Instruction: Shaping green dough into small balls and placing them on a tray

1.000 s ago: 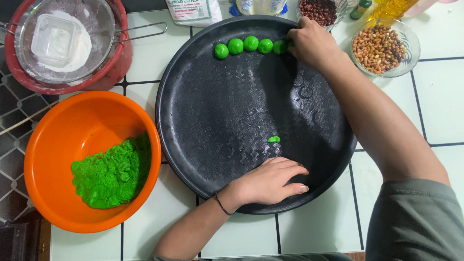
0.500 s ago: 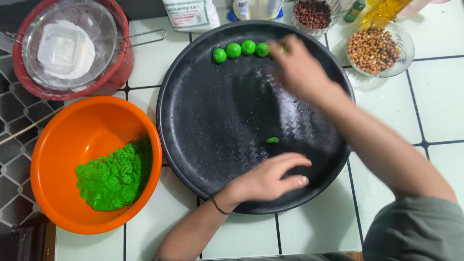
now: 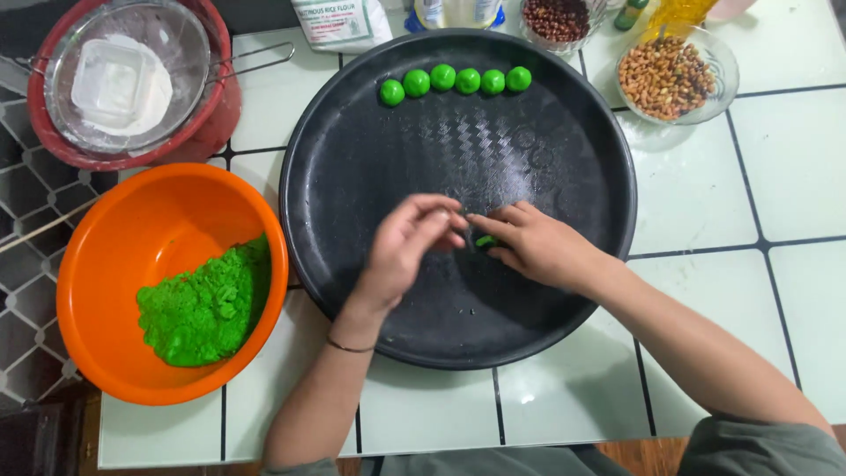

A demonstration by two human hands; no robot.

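Observation:
A large round black tray [image 3: 564, 300] lies on the white tiled table. Along its far rim sits a row of several small green dough balls [image 3: 455, 80]. Over the tray's middle, my right hand [image 3: 538, 243] pinches a small green dough piece [image 3: 486, 240] with its fingertips. My left hand [image 3: 407, 249] is right beside it, fingers curled and spread, its fingertips almost touching the right hand's; whether it touches the piece is hidden. An orange bowl [image 3: 150, 238] to the left of the tray holds a mound of green dough [image 3: 204, 307].
A red bowl [image 3: 220, 106] at the back left carries a metal sieve [image 3: 181, 44] with white flour. At the back stand a flour bag [image 3: 339, 22], a glass bowl of dark beans [image 3: 557, 19] and a glass bowl of peanuts [image 3: 671, 75].
My right hand has left the ball row at the far rim and come down to the small green piece in the tray's middle. My left hand lifted off the near rim to meet it.

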